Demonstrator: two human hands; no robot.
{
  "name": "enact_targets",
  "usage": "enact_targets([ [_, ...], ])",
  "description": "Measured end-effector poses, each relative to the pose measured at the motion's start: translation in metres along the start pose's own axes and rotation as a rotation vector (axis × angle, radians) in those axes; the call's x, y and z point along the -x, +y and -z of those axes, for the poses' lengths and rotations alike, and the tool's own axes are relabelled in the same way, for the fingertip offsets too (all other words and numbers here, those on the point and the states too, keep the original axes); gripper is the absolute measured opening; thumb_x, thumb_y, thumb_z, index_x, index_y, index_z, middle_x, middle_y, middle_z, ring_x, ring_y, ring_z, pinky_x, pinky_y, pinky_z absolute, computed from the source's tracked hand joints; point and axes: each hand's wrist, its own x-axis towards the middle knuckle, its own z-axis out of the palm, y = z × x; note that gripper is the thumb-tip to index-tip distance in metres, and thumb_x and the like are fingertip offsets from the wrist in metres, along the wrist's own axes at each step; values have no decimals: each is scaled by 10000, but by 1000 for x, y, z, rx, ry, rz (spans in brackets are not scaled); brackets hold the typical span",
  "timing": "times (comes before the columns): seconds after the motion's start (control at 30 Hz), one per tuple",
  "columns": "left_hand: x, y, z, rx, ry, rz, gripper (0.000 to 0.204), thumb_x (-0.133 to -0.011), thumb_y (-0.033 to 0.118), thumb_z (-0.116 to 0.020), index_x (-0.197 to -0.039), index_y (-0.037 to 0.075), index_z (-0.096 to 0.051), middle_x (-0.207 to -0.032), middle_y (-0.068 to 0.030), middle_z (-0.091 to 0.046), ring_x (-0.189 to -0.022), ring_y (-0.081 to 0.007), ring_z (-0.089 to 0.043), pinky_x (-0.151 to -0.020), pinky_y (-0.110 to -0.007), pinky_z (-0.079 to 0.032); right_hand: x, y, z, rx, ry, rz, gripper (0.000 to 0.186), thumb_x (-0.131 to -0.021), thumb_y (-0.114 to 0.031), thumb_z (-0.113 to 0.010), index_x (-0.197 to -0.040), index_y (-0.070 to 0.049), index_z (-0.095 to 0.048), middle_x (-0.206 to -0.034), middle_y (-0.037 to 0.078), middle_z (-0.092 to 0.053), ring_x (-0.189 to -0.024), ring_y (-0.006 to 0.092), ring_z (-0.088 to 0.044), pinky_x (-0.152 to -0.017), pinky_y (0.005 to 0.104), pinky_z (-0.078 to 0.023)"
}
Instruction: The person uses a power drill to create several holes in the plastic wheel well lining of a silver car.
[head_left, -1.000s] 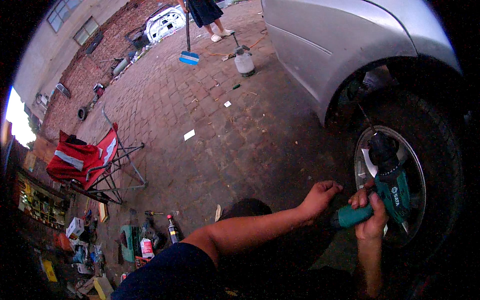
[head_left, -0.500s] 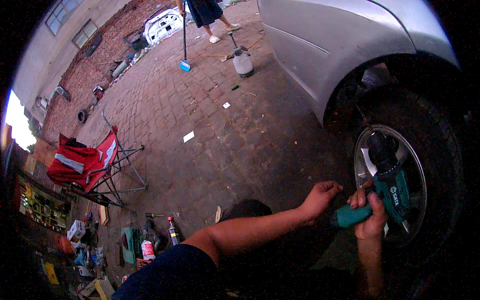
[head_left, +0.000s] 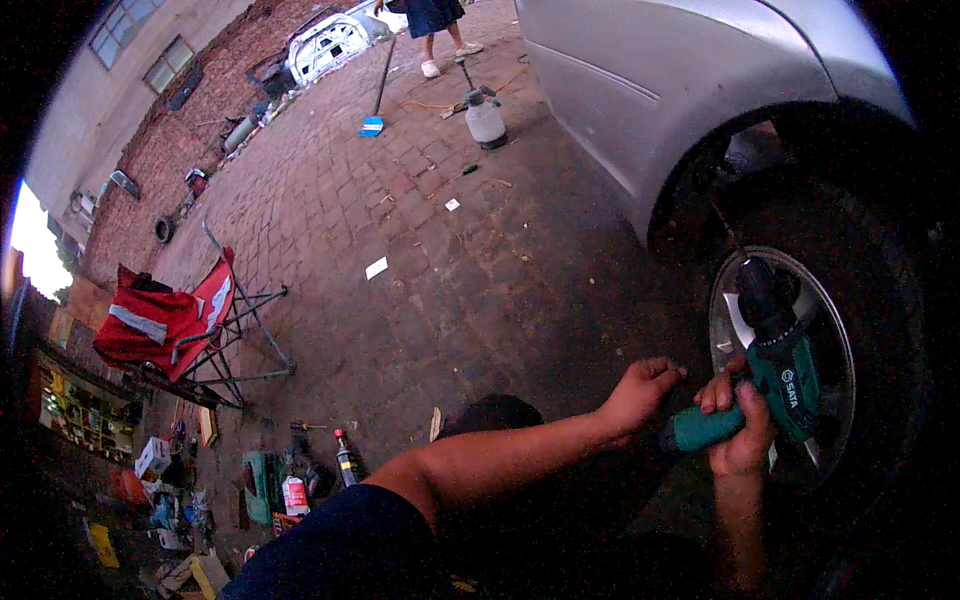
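My right hand is wrapped round the handle of a green and black cordless drill. The drill's black chuck points up in front of the wheel rim, with a long thin bit reaching toward the wheel arch. Just left of the drill's handle is my left hand, its fingers curled into a pinch. Whatever lies between those fingertips, if anything, is too small to make out. A black tyre surrounds the rim under the silver car body.
A red folding chair stands at left. Bottles, a green case and loose tools litter the lower left. Farther off are a pump sprayer, a blue-headed long-handled tool and a person on the brick paving.
In the background the person's body has shifted slightly right, and the blue-headed tool's handle now tilts to the right. My hands and the drill stay nearly in place.
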Motion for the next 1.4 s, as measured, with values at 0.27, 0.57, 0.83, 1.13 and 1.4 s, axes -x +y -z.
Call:
enact_targets([
  [0.27,3,7,-3,37,9,109,262,-1029,246,-560,-1152,42,-670,-1039,-38,-682,-928,-141,-583,-847,-303,-478,0,-1,-2,2,-5,-1,396,-951,-322,-599,-1231,-52,-524,-790,16,-526,-786,174,-548,-851,380,-469],
  [0.57,-3,-14,3,-36,22,11,287,-1029,261,-559,-1170,43,-680,-1056,-53,-697,-945,-149,-615,-848,-315,-498,5,-2,3,6,1,-6,376,-945,-285,-590,-1219,-36,-524,-801,48,-552,-797,198,-560,-840,402,-491],
  [0.83,-4,-14,-5,60,77,80,265,-1009,268,-579,-1088,39,-685,-889,-13,-625,-805,-113,-532,-705,-294,-436,4,-4,0,-26,41,3,386,-901,-297,-608,-1193,-54,-538,-768,26,-520,-758,183,-541,-806,397,-474],
  [1.13,-4,-17,-9,94,123,67,285,-1042,245,-501,-1185,34,-629,-1073,-82,-669,-937,-189,-606,-857,-342,-498,9,-7,0,5,52,-71,396,-891,-301,-626,-1179,-42,-542,-760,32,-519,-748,187,-547,-803,395,-483],
  [1.4,-15,-27,-4,259,133,250,320,-995,286,-502,-1157,52,-650,-1044,-66,-646,-876,-175,-557,-759,-322,-450,11,-4,0,39,45,-22,390,-899,-300,-608,-1179,-38,-535,-760,27,-508,-737,179,-533,-769,379,-471],
])
